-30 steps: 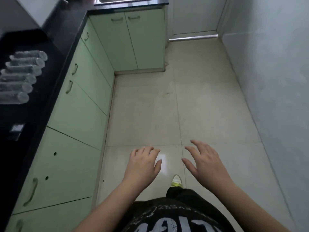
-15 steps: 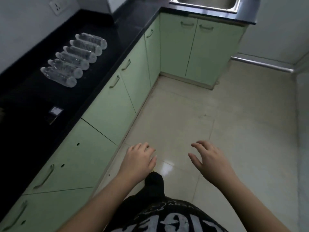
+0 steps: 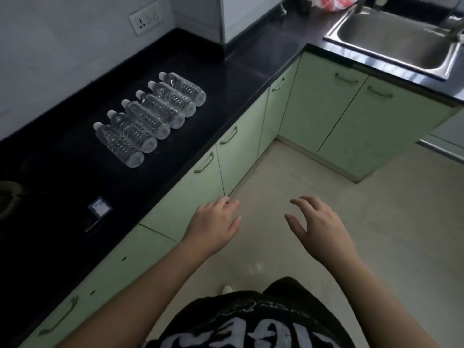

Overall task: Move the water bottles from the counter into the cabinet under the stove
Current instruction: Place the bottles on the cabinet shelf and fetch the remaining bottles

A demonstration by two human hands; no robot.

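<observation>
Several clear water bottles [image 3: 150, 116] with white caps lie side by side in a row on the black counter [image 3: 75, 177], caps toward the wall. My left hand [image 3: 216, 224] hovers in front of the green cabinet doors [image 3: 190, 194], fingers loosely apart and holding nothing. My right hand [image 3: 316, 227] is out over the floor, fingers spread, empty as well. Both hands are well away from the bottles. A dark stove edge [image 3: 7, 197] shows at the far left of the counter.
Pale green cabinets with handles run under the counter and turn the corner under a steel sink [image 3: 396, 36]. A wall socket [image 3: 145, 17] sits above the counter. A small dark card [image 3: 100, 206] lies on the counter. Beige tiled floor [image 3: 376, 222] lies to the right.
The view has swung left and up, so the counter, bottles and sink now fill more of the frame. Both hands stay raised, empty, in front of me.
</observation>
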